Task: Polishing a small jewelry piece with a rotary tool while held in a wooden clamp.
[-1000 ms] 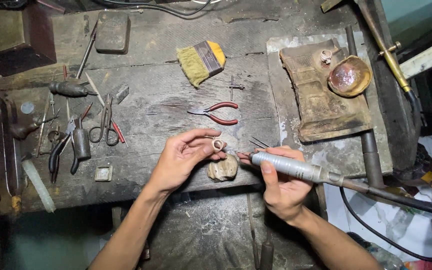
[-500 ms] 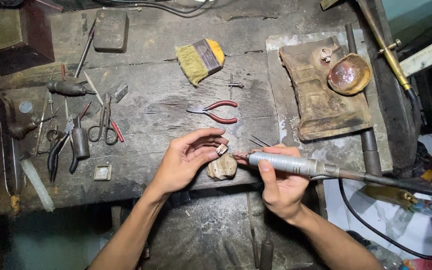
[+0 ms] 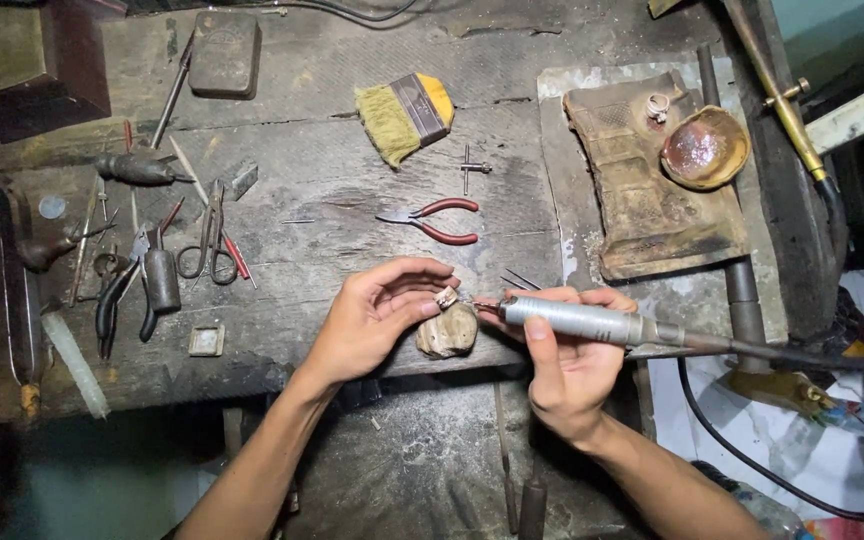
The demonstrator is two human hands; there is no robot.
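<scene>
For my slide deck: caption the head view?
Left hand holds small ring against rotary handpiece in right hand.

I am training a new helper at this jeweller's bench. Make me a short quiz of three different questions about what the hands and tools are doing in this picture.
1. True or false: the right hand holds a silver rotary handpiece.
2. What does the left hand pinch between its fingertips? A) a small ring B) a brush C) scissors
3. Fill in: the red-handled pliers lie on the ____, held by no hand.

Key: 1 true. 2 A; the ring is held just above the worn wooden peg, with the handpiece tip close beside it. 3 workbench.
</scene>
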